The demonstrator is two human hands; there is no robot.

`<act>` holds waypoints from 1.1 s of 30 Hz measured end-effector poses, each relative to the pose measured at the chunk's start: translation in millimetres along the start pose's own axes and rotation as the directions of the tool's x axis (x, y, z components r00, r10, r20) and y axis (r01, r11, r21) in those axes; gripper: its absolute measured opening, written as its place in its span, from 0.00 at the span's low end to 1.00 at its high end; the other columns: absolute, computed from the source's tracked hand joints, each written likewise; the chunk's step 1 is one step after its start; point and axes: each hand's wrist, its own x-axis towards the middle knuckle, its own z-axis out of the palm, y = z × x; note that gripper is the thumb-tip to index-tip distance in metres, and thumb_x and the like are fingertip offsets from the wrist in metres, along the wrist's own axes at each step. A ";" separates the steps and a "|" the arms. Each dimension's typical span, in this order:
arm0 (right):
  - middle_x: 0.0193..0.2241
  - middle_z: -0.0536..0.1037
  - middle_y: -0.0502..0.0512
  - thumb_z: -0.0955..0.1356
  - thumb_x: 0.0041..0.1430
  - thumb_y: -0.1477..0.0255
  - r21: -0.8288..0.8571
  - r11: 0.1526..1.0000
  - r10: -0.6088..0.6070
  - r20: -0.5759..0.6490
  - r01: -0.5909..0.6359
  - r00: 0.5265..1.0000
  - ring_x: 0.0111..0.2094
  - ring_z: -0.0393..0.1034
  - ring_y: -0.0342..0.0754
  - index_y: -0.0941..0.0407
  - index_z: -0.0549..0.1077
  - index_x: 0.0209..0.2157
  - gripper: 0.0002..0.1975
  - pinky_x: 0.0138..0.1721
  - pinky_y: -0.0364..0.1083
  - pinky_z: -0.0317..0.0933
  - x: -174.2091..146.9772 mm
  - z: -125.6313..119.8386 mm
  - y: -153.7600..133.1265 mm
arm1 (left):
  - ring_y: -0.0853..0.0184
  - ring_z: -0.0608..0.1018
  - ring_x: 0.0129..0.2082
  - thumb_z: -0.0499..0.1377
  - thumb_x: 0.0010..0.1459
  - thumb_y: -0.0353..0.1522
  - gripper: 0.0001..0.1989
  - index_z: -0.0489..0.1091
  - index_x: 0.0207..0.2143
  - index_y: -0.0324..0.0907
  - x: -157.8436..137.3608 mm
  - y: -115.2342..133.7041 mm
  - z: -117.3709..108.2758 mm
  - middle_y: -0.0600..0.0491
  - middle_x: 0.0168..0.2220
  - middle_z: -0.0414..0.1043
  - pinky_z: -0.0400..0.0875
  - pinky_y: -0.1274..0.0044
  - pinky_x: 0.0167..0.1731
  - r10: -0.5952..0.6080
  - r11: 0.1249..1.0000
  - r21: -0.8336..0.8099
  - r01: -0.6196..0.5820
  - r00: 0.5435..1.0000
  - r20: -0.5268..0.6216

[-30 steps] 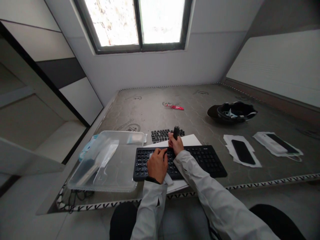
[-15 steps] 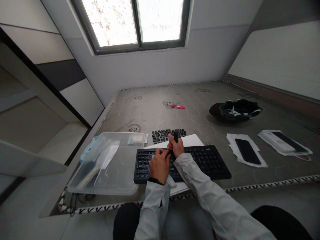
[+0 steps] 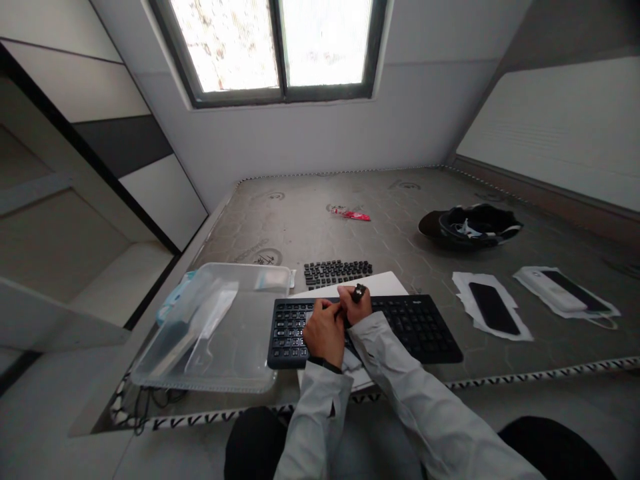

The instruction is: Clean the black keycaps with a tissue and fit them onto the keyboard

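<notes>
A black keyboard (image 3: 430, 327) lies across a white sheet (image 3: 390, 283); keycaps are off on its left side, baring the key sockets. My right hand (image 3: 356, 308) is closed around a slim black-handled tool (image 3: 359, 292), whose rounded end sticks out above the fist. Its working tip is hidden. Over the middle of the keyboard, my left hand (image 3: 324, 332) has its fingers pinched together against the right hand; what lies between them is hidden. Loose black keycaps (image 3: 337, 272) are laid out in rows just behind the keyboard.
A clear plastic box or lid (image 3: 240, 333) stands at the left. A red-and-clear packet (image 3: 353, 215) lies further back. To the right are a dark cap (image 3: 470, 225), a black phone (image 3: 494, 308) on white wrapping, and a white device (image 3: 563, 293). The mattress (image 3: 280, 220) has a patterned edge.
The black tool has tipped, its end now lower and facing me more. Both hands have shifted slightly right and down in view.
</notes>
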 end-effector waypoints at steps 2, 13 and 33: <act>0.09 0.56 0.42 0.72 0.44 0.64 -0.032 0.998 -0.055 -0.004 0.054 0.999 0.14 0.48 0.37 0.54 0.57 0.11 0.21 0.13 0.40 0.44 0.3 0.0 -0.1 | 0.70 0.73 0.30 0.54 0.60 0.38 0.09 0.74 0.39 0.55 0.6 0.0 0.9 0.56 0.41 0.69 0.57 0.78 0.22 -0.021 1.000 -0.012 0.021 1.000 -0.003; 0.06 0.48 0.38 0.68 0.50 0.63 0.390 0.917 0.045 0.104 -0.082 0.994 0.08 0.38 0.34 0.53 0.51 0.11 0.25 0.09 0.39 0.34 10.3 2.1 -7.8 | 0.70 0.74 0.32 0.55 0.60 0.39 0.09 0.73 0.41 0.56 2.4 -2.8 6.7 0.59 0.40 0.72 0.56 0.79 0.23 0.023 0.998 -0.055 -0.025 0.999 -0.036; 0.09 0.50 0.41 0.68 0.50 0.62 0.485 0.840 0.209 0.129 -0.246 0.969 0.13 0.44 0.38 0.54 0.48 0.14 0.25 0.17 0.40 0.52 1.6 -19.0 -32.1 | 0.72 0.75 0.38 0.53 0.63 0.34 0.10 0.73 0.41 0.52 -1.5 -3.8 -5.5 0.59 0.42 0.73 0.64 0.81 0.34 0.112 0.977 -0.176 -0.118 0.993 -0.043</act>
